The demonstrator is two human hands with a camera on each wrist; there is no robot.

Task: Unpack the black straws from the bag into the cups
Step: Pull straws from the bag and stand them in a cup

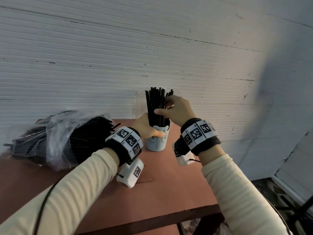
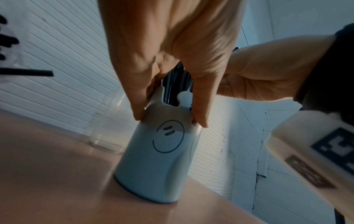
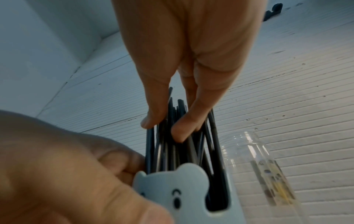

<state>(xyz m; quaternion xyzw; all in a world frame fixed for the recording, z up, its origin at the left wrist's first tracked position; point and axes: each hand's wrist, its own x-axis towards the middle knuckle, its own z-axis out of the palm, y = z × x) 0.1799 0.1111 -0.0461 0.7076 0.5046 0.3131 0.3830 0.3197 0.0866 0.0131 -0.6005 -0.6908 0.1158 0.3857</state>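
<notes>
Bag on table, left of cup; straws in cup; glass behind cup.

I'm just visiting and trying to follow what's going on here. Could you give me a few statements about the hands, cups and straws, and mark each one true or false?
1. The left hand grips the pale blue cup. True.
2. The right hand rests flat on the table. False: it holds the black straws standing in the blue cup.
3. The clear cup is packed with straws. False: it holds none.
4. The plastic bag still holds many straws. True.
5. The blue cup lies on its side. False: it stands upright.
</notes>
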